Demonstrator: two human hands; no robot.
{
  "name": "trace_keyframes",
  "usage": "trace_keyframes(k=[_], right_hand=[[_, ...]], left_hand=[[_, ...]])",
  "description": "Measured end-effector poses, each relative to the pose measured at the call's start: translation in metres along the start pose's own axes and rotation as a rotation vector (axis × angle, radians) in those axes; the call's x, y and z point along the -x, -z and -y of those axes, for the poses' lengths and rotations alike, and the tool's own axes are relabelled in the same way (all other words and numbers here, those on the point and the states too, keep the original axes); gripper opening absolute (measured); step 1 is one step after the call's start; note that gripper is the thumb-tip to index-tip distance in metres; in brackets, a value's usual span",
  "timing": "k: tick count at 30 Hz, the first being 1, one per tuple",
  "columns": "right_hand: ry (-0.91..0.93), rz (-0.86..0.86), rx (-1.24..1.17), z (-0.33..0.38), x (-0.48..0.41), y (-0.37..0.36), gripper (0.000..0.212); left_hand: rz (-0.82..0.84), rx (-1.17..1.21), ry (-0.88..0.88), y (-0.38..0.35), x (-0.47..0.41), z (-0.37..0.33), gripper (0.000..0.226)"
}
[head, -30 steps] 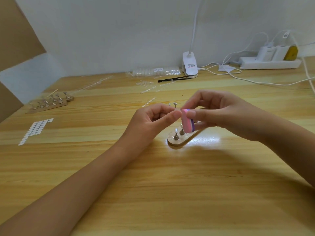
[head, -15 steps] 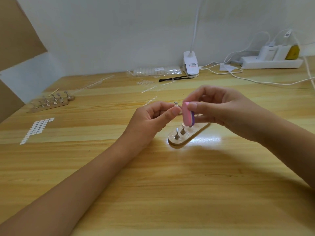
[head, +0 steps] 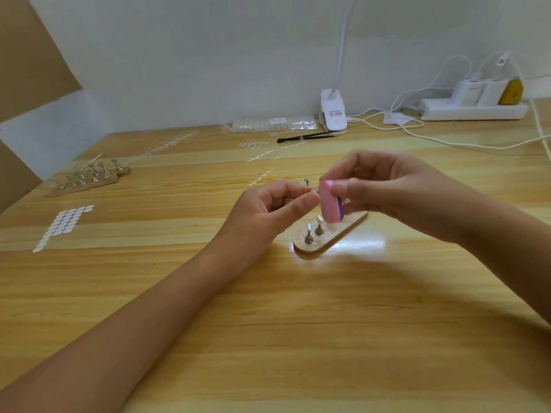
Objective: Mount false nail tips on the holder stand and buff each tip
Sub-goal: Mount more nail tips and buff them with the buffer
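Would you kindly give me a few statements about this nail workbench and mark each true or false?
1. The right hand grips a pink and purple buffer block. True.
2. The left hand lies flat on the wooden table. False: it is raised, pinching a small silvery piece beside the block.
3. The oval wooden holder stand below the hands carries upright metal pegs. True.
4. The white oval stickers lie right of that stand. False: they lie to its left.

Table (head: 298, 338): pale wood planks, filled the lower frame; glare patch right of centre. Wall (head: 208, 55): plain white, ran across the top. Cardboard panel (head: 26, 49): brown, stood upper left. Clip lamp (head: 333, 111): white, sat top centre. Power strip (head: 474, 110): white, cabled, lay upper right.
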State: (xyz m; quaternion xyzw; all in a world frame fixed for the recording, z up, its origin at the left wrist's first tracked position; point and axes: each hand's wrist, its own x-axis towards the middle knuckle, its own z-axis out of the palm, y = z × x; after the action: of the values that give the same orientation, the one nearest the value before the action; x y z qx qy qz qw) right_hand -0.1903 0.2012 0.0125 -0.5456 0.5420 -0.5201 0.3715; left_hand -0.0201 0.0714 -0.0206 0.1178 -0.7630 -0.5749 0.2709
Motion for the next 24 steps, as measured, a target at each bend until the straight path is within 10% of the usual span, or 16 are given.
trace_keyframes(k=[24], right_hand=[[-0.066, 0.144, 0.095, 0.003, 0.0028, 0.0049, 0.034]], left_hand=[[0.047, -0.078, -0.018, 0.004, 0.0009, -0.0035, 0.028]])
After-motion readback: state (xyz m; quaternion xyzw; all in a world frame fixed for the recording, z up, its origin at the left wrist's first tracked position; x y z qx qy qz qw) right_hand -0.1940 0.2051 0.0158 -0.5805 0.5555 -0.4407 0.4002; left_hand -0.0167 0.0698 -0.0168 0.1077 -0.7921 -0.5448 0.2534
